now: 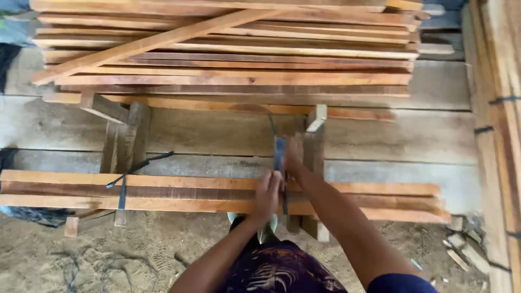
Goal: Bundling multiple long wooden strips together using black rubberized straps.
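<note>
A large stack of sawn planks is seen at the back, laid across grey timber beams; 1 plank lies askew on top. Nearer, a smaller bundle of long planks rests on 2 rough wooden trestles; it is already bound at its left end by a dark plastic strap, whose loose tail trails off to the side. At the right end a second dark strap is held upright over the bundle and has not yet been closed (as far as can be judged, 1 tie is done and 1 is left).

The left hand is curled against the bundle's near edge, its fingers pressed together around the lower part of the strap; the right hand is mostly hidden behind the strap, its fingers apparently pinching it higher up, though this cannot be told for certain.

More strapped timber stands at the right; offcuts are scattered on the sandy floor; the trestle post stands just beside the hands.
</note>
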